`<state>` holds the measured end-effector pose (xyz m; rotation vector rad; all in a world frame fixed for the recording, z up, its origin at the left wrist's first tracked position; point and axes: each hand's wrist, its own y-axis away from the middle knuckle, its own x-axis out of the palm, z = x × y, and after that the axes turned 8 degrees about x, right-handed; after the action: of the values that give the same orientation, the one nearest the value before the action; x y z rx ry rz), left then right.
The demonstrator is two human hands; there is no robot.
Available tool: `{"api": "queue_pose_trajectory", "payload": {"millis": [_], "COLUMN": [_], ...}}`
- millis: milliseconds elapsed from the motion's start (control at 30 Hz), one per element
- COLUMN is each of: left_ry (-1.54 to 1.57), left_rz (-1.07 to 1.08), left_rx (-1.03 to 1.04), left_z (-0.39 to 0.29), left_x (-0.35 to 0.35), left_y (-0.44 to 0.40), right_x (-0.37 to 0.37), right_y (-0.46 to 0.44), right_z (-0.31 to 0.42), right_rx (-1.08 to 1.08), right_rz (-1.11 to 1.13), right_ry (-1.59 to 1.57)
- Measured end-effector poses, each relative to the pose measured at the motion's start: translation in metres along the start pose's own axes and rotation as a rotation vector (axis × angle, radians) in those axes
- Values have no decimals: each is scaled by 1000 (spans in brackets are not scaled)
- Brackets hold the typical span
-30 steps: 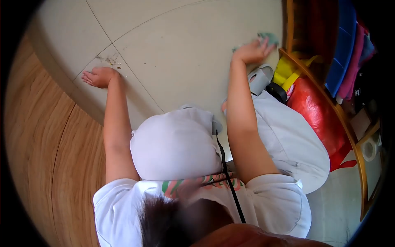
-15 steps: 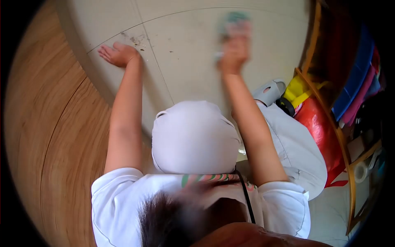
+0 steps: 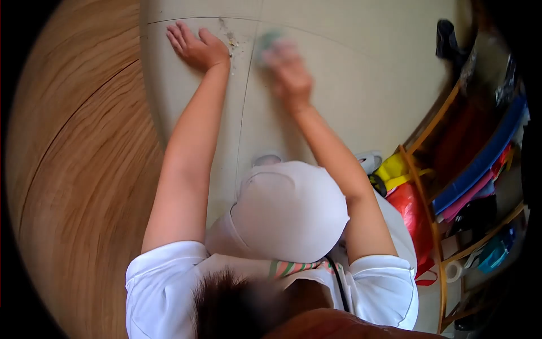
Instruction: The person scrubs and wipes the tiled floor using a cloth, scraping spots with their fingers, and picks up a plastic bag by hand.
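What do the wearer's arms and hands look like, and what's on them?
The left hand and right hand are both ungloved, with no watch or bracelet visible on either wrist. White short sleeves end above the elbows, leaving the forearms uncovered. Motion blur hides any rings on the right.

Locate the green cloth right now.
Head view, top, near the middle: the green cloth is a blur at the right hand, just right of the scattered dirt on the floor.

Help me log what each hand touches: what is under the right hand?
A blurred green cloth shows at the front of the right hand. The hand hides the rest of it, and whatever lies on the floor directly beneath is covered.
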<state>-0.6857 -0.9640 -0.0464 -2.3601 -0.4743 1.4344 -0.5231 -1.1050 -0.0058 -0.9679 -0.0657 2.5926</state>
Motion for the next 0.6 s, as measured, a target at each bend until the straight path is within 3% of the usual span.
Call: {"api": "queue_pose_trajectory", "payload": {"millis": [67,133,167,267,333,400,500,600], "left_ry": [-22,-2,-11,-12,-20,-34,-75,-74], "left_rz": [8,27,36,57,53,64,58,56], "left_rx": [-11,-39,-59,-69,-65,-61,-63,-95], "left_z": [7,0,-3,-5,-4,-7,-7,-10], "left_x": [3,-1,-2,-5,-7,-7,-6,-5], "left_y": [0,2,1,-2,-2,-3,-3,-4], "right_x": [-36,-66,-73,-48,-8,-6,-12,-27], "right_y": [-34,-62,-77,-84,-63,-63,-72,-110], "right_z": [-39,-72,-84,-86,-60,-16,-13,-45], "right_rx": [79,453,455,166,-297,-513,-414,-219], "right_rz": [-251,-418,-512,-303,82,301,404,56], "right_ry": [194,141,257,498,564,231,125,177]}}
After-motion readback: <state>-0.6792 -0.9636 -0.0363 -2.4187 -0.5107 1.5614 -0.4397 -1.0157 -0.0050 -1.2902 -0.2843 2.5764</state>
